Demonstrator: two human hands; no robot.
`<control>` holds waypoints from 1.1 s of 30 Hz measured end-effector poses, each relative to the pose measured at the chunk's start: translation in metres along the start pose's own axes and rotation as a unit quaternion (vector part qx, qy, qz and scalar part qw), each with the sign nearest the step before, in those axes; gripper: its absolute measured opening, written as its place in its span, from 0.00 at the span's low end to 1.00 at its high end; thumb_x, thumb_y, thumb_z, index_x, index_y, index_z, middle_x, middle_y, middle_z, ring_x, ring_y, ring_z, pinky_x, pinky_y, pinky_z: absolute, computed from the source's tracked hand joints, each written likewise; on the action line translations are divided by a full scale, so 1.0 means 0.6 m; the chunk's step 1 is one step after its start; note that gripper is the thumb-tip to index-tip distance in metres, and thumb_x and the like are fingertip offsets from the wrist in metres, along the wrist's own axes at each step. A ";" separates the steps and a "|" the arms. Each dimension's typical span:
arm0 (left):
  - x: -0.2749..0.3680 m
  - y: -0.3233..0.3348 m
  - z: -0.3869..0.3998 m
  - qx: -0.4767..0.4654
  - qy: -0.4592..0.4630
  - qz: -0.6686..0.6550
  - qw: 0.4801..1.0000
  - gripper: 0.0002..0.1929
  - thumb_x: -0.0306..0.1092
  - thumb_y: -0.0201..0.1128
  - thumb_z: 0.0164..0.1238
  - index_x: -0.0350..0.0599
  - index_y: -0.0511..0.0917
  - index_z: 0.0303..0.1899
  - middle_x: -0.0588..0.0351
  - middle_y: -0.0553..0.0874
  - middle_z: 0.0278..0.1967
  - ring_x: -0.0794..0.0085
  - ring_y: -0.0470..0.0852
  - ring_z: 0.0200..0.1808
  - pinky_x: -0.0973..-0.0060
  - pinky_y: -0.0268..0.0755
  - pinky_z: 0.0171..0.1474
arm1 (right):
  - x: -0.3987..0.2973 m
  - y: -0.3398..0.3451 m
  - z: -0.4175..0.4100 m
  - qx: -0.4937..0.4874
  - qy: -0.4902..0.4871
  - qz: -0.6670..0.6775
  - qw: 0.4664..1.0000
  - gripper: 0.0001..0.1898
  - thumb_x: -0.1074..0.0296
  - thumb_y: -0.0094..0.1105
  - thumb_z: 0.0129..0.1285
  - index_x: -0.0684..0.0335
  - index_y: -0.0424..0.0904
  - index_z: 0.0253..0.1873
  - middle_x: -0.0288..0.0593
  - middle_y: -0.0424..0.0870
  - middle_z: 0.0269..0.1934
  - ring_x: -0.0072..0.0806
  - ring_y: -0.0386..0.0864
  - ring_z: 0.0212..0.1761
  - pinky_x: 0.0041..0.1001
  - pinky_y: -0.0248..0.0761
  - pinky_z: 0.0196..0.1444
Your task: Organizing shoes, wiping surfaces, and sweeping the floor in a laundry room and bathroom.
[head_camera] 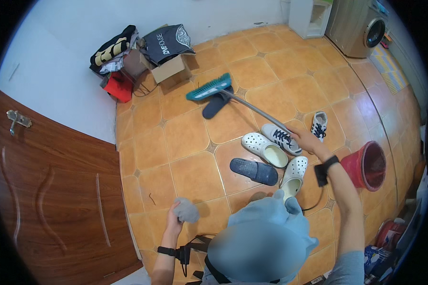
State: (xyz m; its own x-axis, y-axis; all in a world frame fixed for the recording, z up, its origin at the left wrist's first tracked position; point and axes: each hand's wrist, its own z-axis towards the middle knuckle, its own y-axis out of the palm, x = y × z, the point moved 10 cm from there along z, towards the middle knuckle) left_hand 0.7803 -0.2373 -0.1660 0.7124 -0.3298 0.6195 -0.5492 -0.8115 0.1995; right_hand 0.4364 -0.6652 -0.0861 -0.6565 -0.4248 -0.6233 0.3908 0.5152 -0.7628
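My left hand (174,218) is closed around a grey wad of cloth or fluff (186,210), above the tiled floor. With my right hand (304,138) I grip the grey metal pole (258,111) of a broom. The broom's teal head (209,87) is raised with its bristles turned up, over or against a dark slipper (215,106). Below my right hand lie a white sneaker with dark stripes (280,138), a pair of white clogs (265,148) and another dark slipper (254,171). A second sneaker (319,125) stands just beyond the hand.
A red bucket (360,165) lies tipped or leans at the right. Along the wall stand an open cardboard box (171,73) under a dark bag (167,42), a red bag (119,86), a white cabinet (303,17) and a washing machine (353,28). A brown wooden door (67,185) is at the left.
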 end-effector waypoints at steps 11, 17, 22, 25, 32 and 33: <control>-0.025 0.087 0.021 -0.017 -0.043 0.061 0.997 0.18 0.45 0.54 0.60 0.46 0.73 0.48 0.57 0.80 0.42 0.71 0.78 0.45 0.73 0.72 0.46 | -0.020 -0.188 -0.447 0.007 0.227 -0.029 0.973 0.20 0.66 0.47 0.64 0.46 0.65 0.62 0.49 0.77 0.47 0.43 0.76 0.48 0.31 0.68 0.48; -0.021 0.122 0.031 -0.090 -0.045 0.058 0.993 0.19 0.47 0.57 0.57 0.49 0.73 0.47 0.61 0.81 0.41 0.70 0.80 0.43 0.72 0.74 0.46 | 0.034 -0.151 -0.586 0.085 0.337 0.053 0.936 0.21 0.66 0.46 0.66 0.44 0.64 0.63 0.35 0.76 0.28 0.21 0.72 0.23 0.22 0.67 0.30; -0.027 0.131 0.035 -0.069 -0.058 0.077 0.993 0.20 0.48 0.57 0.56 0.49 0.72 0.48 0.60 0.81 0.42 0.70 0.79 0.44 0.72 0.74 0.45 | 0.098 -0.125 -0.594 0.177 0.390 0.177 0.886 0.21 0.61 0.41 0.68 0.41 0.61 0.65 0.30 0.62 0.18 0.15 0.60 0.15 0.18 0.57 0.17; -0.031 0.135 0.039 -0.070 -0.063 0.082 0.992 0.20 0.47 0.57 0.56 0.49 0.72 0.47 0.60 0.81 0.41 0.70 0.79 0.44 0.73 0.74 0.45 | 0.145 -0.125 -0.564 0.222 0.387 0.189 0.875 0.21 0.59 0.40 0.68 0.41 0.60 0.65 0.30 0.61 0.17 0.15 0.58 0.14 0.18 0.56 0.14; -0.042 0.148 0.039 -0.075 -0.074 0.087 0.991 0.18 0.47 0.56 0.56 0.49 0.74 0.45 0.60 0.81 0.42 0.70 0.79 0.44 0.73 0.74 0.43 | 0.166 -0.091 -0.635 0.168 0.446 0.162 0.864 0.22 0.61 0.42 0.67 0.42 0.59 0.65 0.30 0.62 0.18 0.16 0.61 0.14 0.18 0.57 0.14; -0.045 0.147 0.041 -0.076 -0.076 0.086 0.991 0.18 0.47 0.56 0.56 0.49 0.74 0.45 0.60 0.81 0.42 0.70 0.79 0.44 0.73 0.74 0.43 | 0.149 -0.087 -0.661 0.154 0.452 0.170 0.862 0.22 0.62 0.42 0.66 0.42 0.59 0.65 0.30 0.62 0.18 0.16 0.61 0.14 0.19 0.58 0.14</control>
State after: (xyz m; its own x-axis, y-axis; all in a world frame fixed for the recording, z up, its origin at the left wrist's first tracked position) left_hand 0.7231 -0.3119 -0.1837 0.6532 -0.5351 0.5357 -0.7196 -0.6589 0.2193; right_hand 0.1013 -0.4353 -0.0337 -0.6500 0.5375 -0.5372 0.7215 0.2146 -0.6583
